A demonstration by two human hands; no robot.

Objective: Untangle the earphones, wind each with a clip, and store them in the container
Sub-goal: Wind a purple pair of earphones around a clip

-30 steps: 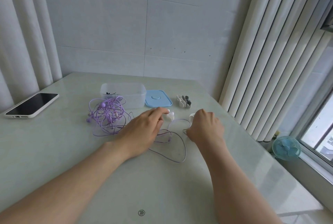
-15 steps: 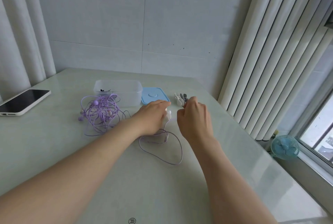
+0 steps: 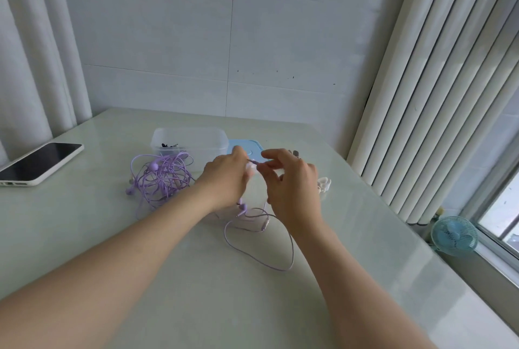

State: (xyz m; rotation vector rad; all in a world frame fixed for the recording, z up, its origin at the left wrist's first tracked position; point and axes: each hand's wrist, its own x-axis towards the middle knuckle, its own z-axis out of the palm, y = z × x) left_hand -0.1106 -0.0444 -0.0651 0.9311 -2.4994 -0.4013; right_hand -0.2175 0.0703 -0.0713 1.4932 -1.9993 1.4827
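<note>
Since a moment ago both hands have risen off the surface [image 3: 224,306] and closed in on each other, so they now meet just above it, in front of the container. The left hand [image 3: 224,180] curls its fingers round a small white clip [image 3: 249,170], which is mostly hidden by the fingers. The right hand [image 3: 293,188] pinches the plug end of the loose earphone [image 3: 265,225] between thumb and forefinger and brings it to the clip. The rest of that cord hangs down from the hands and lies in an open loop on the middle of the surface, its two buds resting beneath the left wrist.

The step in hand looks like seating the cord end in the clip before winding. To do it well, the plug should be lodged firmly first. The slack should then be drawn up in even turns with light tension, so the loop on the surface does not kink or catch on the buds.

The tangled earphones [image 3: 160,177] lie in a heap to the left, just beside the container [image 3: 191,138], which stands open toward the far edge. Its blue lid [image 3: 247,144] lies flat next to it. A spare clip [image 3: 324,183] rests toward the right edge, and a phone [image 3: 39,163] lies at the left edge.
</note>
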